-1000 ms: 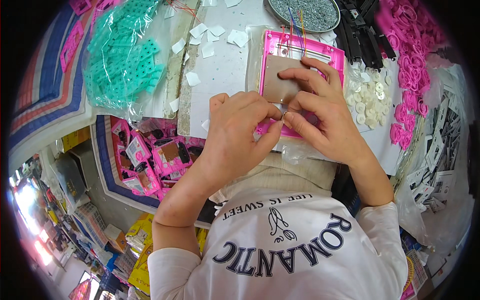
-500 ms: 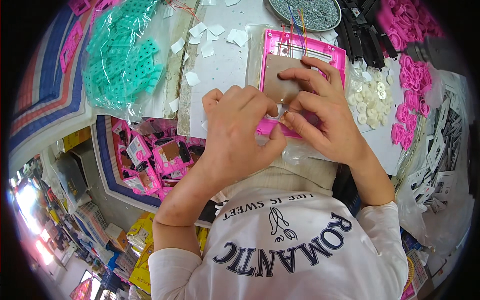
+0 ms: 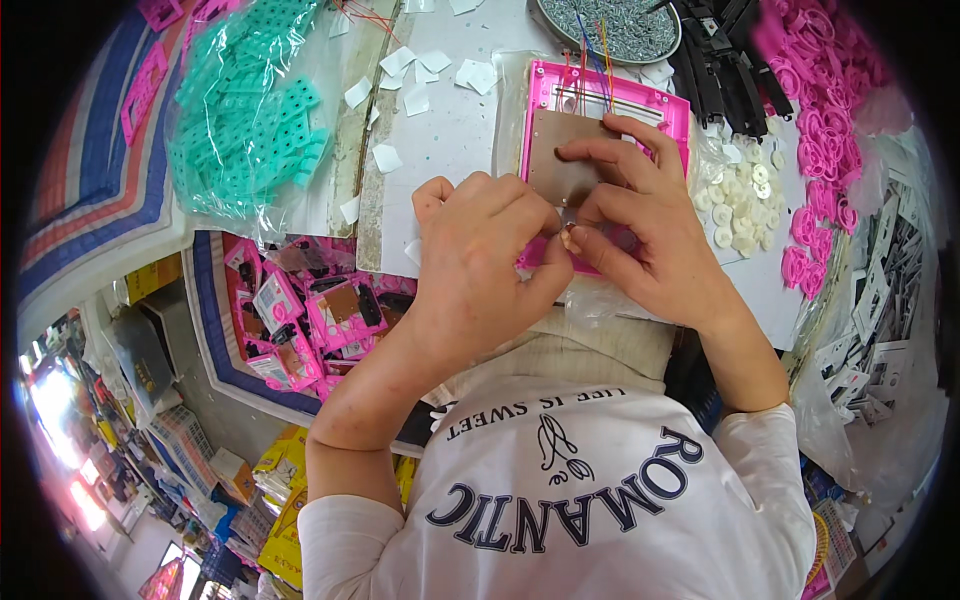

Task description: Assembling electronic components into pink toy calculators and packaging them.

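Your left grip (image 3: 487, 250) has its thumb and forefinger curled close to the fingertips of your right grip (image 3: 645, 235), over the near part of a shallow pink plastic casing (image 3: 676, 113). Your right thumb and forefinger come together there, with the other fingers spread above the casing — whether either grip clasps a small part, you cannot tell from this view.

At your far left, blue, red and white striped fabric (image 3: 85, 165) carries flat pink plastic frames (image 3: 147, 92). Next comes a clear plastic bag of teal plastic pieces (image 3: 245, 120), and lower down a heap of pink assemblies with brown and black parts (image 3: 310, 310). White paper squares (image 3: 386, 158) lie scattered on the pale surface (image 3: 440, 135).

The casing sits on that surface in front of you, a flat brown board (image 3: 550, 175) inside it and thin red, blue and yellow wires (image 3: 606, 60) at its far end. Just beyond is a round dish of small grey metal screws (image 3: 620, 28). To the right you have long black plastic strips (image 3: 725, 80), a pile of round off-white discs (image 3: 742, 210), looped pink plastic parts (image 3: 825, 150) and — furthest right — flat white and grey pieces (image 3: 875, 300) by clear plastic.
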A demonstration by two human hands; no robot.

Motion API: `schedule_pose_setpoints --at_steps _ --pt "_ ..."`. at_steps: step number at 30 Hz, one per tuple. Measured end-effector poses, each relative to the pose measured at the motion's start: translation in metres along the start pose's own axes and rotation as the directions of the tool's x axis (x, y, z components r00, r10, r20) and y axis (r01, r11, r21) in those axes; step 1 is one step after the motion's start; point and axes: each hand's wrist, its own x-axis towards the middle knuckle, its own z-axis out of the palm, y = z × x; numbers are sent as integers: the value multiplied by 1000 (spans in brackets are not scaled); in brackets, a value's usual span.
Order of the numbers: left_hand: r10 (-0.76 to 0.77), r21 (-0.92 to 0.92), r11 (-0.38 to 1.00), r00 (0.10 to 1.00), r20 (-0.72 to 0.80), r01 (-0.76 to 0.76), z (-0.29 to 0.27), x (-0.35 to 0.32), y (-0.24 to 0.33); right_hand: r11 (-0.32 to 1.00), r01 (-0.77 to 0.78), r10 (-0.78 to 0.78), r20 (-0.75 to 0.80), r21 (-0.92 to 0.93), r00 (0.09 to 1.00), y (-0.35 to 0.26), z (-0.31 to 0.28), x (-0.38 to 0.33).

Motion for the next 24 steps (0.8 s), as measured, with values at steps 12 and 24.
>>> schedule_pose_setpoints --at_steps 12,24 --pt "-267 -553 783 957 115 285 0 -4 5 999 21 -27 -196 -30 980 -22 6 -13" --pt "140 -13 989 958 -251 -148 27 -1 16 916 -164 274 -273 366 922 -27 9 -28"
